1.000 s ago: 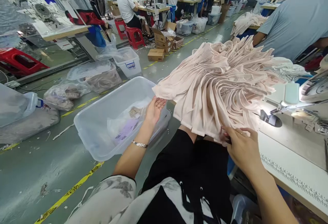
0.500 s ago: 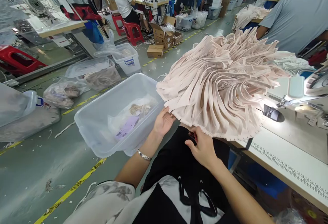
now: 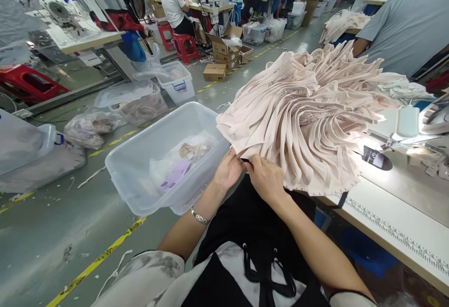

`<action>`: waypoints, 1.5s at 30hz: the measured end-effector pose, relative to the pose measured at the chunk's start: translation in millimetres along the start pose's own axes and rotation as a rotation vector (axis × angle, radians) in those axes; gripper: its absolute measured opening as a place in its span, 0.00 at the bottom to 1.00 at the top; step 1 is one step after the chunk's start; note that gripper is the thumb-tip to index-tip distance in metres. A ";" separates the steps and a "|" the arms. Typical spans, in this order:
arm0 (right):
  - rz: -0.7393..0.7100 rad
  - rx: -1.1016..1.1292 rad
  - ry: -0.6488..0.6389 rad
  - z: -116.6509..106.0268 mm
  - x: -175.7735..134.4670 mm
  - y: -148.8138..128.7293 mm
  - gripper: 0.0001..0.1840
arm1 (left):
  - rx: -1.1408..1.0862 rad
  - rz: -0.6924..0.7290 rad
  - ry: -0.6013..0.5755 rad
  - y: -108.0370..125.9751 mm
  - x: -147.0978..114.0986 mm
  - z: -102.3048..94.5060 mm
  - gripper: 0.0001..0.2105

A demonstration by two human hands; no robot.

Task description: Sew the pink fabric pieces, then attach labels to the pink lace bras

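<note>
A large heap of pale pink fabric pieces (image 3: 280,110), layered in folds with lace showing in places, overhangs the front edge of the sewing table (image 3: 393,232). My left hand (image 3: 228,171) pinches the heap's near left edge between thumb and fingers. Close beside it, my right hand (image 3: 267,178) is closed around small thread snips (image 3: 245,160); only a dark tip pokes out toward the left fingertips, and the rest is hidden in the palm. Both hands are at the fabric's lower border, above my lap.
Left of the heap stands a translucent plastic bin (image 3: 140,157) holding a bagged bundle with a purple label (image 3: 176,174). A sewing machine (image 3: 435,124) is at right. A co-worker in a grey shirt (image 3: 403,31) sits beyond. Bags, boxes (image 3: 214,72) and bins line the floor.
My right hand has moved left and up along the fabric edge with the snips, now meeting my left hand. My left hand keeps its hold, and the view has shifted slightly.
</note>
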State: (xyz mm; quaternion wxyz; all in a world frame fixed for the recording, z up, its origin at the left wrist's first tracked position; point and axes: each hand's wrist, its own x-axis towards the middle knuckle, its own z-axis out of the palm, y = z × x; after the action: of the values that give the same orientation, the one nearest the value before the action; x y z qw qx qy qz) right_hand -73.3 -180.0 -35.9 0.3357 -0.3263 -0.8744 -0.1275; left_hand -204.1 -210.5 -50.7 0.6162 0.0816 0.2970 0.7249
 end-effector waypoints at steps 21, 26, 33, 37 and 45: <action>0.052 0.025 -0.130 -12.9 -18.9 6.1 0.17 | -0.015 -0.053 -0.002 -12.4 -2.6 -3.3 0.05; 0.190 0.092 -0.022 -21.6 -31.6 17.5 0.16 | 0.222 -0.135 -0.037 -28.9 0.5 -18.2 0.07; 0.177 0.065 -0.098 -33.5 -27.4 14.5 0.14 | -0.070 -0.032 -0.017 -7.3 -2.9 -2.7 0.01; 0.107 0.038 -0.129 -28.4 -18.6 6.5 0.15 | -0.072 -0.072 -0.043 -4.7 -7.3 1.7 0.03; -0.022 -0.026 -0.071 -19.0 -8.8 5.0 0.16 | -0.081 -0.125 -0.001 -4.7 -8.6 1.5 0.11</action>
State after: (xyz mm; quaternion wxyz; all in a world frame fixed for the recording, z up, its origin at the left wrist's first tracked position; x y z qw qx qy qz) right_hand -55.5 -188.9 -27.6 0.2987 -0.3254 -0.8876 -0.1309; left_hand -197.4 -217.8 -49.9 0.6630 0.0381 0.2716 0.6966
